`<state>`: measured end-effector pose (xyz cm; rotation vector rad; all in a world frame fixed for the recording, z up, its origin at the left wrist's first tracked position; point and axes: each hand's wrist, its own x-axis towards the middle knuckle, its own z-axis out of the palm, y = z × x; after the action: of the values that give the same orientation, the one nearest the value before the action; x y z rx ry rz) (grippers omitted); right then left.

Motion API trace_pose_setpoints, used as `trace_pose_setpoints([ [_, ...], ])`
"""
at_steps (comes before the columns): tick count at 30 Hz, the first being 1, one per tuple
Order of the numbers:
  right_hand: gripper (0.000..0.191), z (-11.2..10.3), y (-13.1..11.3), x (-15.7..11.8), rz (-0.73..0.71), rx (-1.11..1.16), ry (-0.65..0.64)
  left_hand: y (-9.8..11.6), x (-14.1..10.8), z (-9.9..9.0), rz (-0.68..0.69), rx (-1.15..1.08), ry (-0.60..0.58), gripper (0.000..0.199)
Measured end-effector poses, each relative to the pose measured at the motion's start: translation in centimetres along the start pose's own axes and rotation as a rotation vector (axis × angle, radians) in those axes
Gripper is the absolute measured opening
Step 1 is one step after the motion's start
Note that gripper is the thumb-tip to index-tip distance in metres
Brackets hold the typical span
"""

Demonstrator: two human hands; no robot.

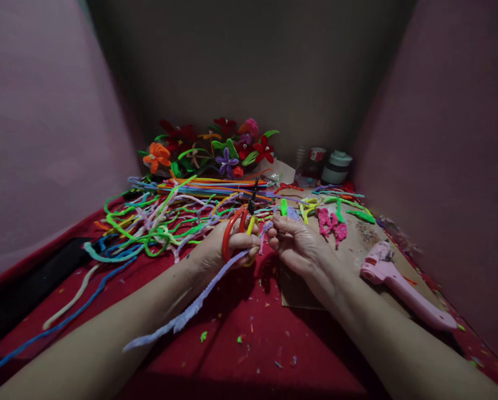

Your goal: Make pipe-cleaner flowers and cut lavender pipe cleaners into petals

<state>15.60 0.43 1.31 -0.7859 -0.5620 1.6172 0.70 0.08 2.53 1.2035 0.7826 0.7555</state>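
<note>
My left hand (215,244) is closed around scissors (252,203) with red and yellow handles, their dark blades pointing up and away. The same fingers also hold a lavender pipe cleaner (202,297), whose long fuzzy tail hangs down over my left forearm. Its short end reaches across to my right hand (301,241), where thumb and forefinger are pinched together on it. Both hands are above the red cloth, a small gap apart. The exact pinch point is partly hidden by the fingers.
Many loose coloured pipe cleaners (161,233) lie to the left. Fuzzy flowers (226,161) stand at the back. On the right, a cardboard sheet (302,291) bears pink curled pieces (331,225) and a pink glue gun (411,294). A lidded jar (336,166) stands behind.
</note>
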Motion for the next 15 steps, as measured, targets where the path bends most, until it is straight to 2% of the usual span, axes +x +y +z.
trace_pose_setpoints([
  [3,0.009,-0.01,-0.25,0.03,0.099,0.048,0.019,0.18,0.09,-0.35,-0.002,-0.002,-0.028,0.017],
  [6,0.01,0.01,-0.49,-0.01,0.085,0.006,0.015,0.27,0.04,-0.41,0.01,0.007,-0.019,0.017],
  [9,0.011,0.1,-0.55,-0.07,0.033,-0.016,0.063,0.26,-0.14,-0.18,0.05,0.018,-0.026,0.016],
  [15,0.016,0.29,-0.33,-0.1,0.014,0.045,0.098,0.12,-0.49,0.48,0.119,0.139,-0.037,0.013],
])
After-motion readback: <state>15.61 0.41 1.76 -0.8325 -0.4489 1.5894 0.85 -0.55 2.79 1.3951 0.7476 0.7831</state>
